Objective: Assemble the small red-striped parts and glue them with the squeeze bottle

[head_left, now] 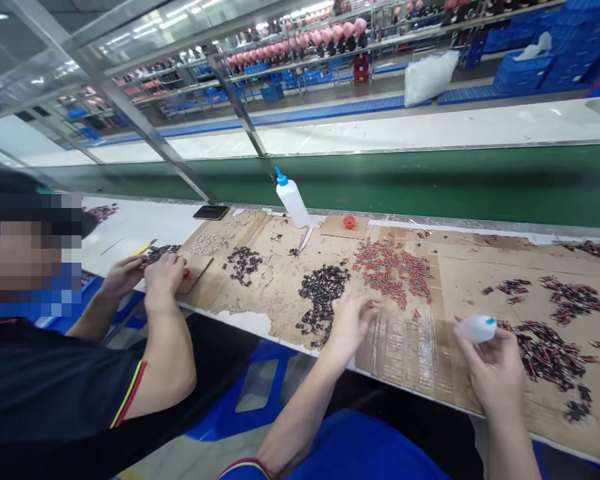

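My right hand [497, 367] grips a small white squeeze bottle with a blue cap [477, 328], held sideways above the cardboard-covered bench [460, 280]. My left hand [351, 319] hovers with curled fingers at the edge of a pile of small dark parts [322, 288]; whether it pinches one I cannot tell. A spread of small red parts [393, 268] lies between my hands, further back. Dark and red parts [547, 350] are heaped just right of my right hand.
A taller white glue bottle with a blue nozzle [293, 200] stands at the back of the bench, an orange cap [349, 222] beside it. A co-worker on the left works with both hands [153, 273] on small parts. A green conveyor belt [430, 180] runs behind.
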`<state>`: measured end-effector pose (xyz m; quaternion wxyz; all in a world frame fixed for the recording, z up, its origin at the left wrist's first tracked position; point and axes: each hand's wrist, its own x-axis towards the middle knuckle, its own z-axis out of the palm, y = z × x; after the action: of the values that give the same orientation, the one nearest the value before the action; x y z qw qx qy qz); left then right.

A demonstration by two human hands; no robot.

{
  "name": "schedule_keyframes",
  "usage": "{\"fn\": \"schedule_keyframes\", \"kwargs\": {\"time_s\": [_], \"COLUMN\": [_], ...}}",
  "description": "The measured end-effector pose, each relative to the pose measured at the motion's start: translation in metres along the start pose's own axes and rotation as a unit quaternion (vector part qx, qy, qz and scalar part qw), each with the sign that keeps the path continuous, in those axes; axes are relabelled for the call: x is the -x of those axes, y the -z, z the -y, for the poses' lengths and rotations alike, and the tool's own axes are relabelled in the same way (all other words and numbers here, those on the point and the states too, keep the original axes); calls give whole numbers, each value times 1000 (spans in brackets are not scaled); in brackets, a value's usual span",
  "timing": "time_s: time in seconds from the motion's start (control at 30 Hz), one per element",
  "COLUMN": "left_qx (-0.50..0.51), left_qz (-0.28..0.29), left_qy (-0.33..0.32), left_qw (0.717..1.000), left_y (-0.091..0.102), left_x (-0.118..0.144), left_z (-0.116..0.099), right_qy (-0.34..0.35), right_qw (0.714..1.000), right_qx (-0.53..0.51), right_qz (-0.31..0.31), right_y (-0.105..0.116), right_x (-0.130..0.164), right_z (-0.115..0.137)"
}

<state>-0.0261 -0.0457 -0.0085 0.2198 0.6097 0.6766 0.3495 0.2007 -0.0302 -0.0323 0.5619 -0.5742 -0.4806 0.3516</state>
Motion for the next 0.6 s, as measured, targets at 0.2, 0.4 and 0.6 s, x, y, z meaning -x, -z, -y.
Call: {"fn": "schedule_keyframes", "kwargs": {"time_s": [0.2, 0.4, 0.6], "left_qx": [224, 56, 30], "left_qz": [101, 42, 44], "left_qy": [16, 8, -15], "left_qw": [969, 998, 998], "left_y": [-38, -49, -42], "left_x": [8, 19, 27], "left_z": [-21, -12, -6], "right_qy": [-32, -75, -28], "right_qw": [983, 972, 993], "right_qx": [-148, -195, -22], "right_qz": [-108, -108, -113], "right_y": [2, -2, -12], "right_x": [4, 13, 27], "right_z": [0, 3, 5]}}
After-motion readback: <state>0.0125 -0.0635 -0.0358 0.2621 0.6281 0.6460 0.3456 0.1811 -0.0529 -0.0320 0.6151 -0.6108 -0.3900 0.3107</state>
